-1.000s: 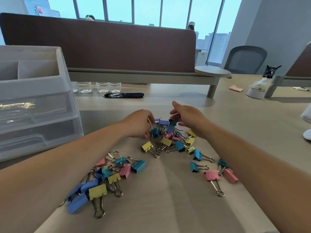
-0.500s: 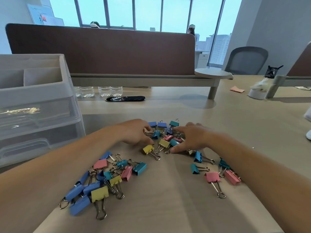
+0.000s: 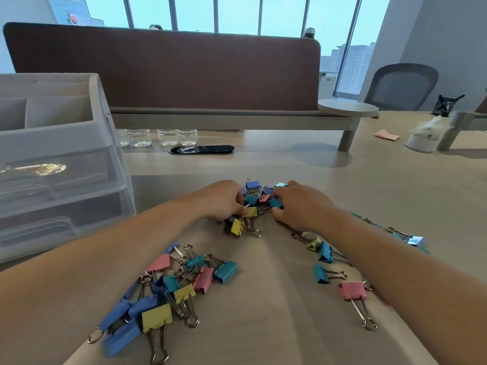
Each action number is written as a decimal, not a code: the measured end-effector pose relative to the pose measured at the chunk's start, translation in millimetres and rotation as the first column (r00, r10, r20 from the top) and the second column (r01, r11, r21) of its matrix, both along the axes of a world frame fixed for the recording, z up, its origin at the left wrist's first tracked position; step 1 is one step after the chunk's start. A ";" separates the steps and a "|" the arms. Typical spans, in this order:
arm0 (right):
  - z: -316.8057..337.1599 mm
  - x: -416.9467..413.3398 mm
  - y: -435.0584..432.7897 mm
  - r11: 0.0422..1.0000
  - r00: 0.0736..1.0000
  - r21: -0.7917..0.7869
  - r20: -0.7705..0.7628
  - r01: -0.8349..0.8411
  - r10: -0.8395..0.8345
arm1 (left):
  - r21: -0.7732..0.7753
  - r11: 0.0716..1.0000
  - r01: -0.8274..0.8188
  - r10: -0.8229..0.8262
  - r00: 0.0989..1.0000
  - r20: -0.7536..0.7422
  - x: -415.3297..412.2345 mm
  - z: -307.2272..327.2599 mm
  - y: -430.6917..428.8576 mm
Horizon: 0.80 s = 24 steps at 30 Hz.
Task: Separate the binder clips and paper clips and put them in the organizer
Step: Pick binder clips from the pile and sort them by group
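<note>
Two bare hands at one small pile of binder clips point(image 3: 257, 198), far-middle on the table point(image 3: 263, 333). Left hand point(image 3: 224, 200) against the left side of the pile, fingers curled down and close together, tips among the clips near a yellow clip point(image 3: 250, 212). Right hand point(image 3: 300, 206) against the right side, fingers curled too, thumb at the near edge of the pile. Pinching a clip or only touching: cannot tell, for either hand. Second, bigger heap point(image 3: 168, 293) of blue, yellow, pink and teal clips just beside the left forearm, on the near side. A few loose ones by the right forearm, among them a pink clip point(image 3: 351, 291). Organizer point(image 3: 60, 164), translucent, with drawers and open top compartments, at the far left, well apart from both hands; something golden in its upper drawer. Behind, a brown divider panel point(image 3: 163, 72) and water bottles point(image 3: 160, 137).
</note>
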State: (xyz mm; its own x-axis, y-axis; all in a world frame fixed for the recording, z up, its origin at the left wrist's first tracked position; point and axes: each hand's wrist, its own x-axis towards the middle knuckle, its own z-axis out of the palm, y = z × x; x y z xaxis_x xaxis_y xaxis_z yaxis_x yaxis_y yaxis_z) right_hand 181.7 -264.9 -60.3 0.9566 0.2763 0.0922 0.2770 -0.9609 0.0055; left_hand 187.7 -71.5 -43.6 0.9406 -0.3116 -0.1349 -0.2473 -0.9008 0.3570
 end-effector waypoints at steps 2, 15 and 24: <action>0.7 3.6 3.2 0.999 1.000 0.026 -0.002 0.031 -0.031 | -0.031 0.999 -0.028 0.027 0.999 -0.031 2.2 0.1 1.7; 5.4 32.4 -7.6 0.885 0.981 0.423 -0.095 0.193 -0.168 | -0.351 0.905 -0.241 0.223 0.971 -0.091 13.7 6.9 24.3; 12.8 14.1 9.0 0.997 0.994 0.075 0.110 -0.022 0.014 | -0.265 0.921 -0.284 0.275 0.959 -0.071 18.9 3.9 23.9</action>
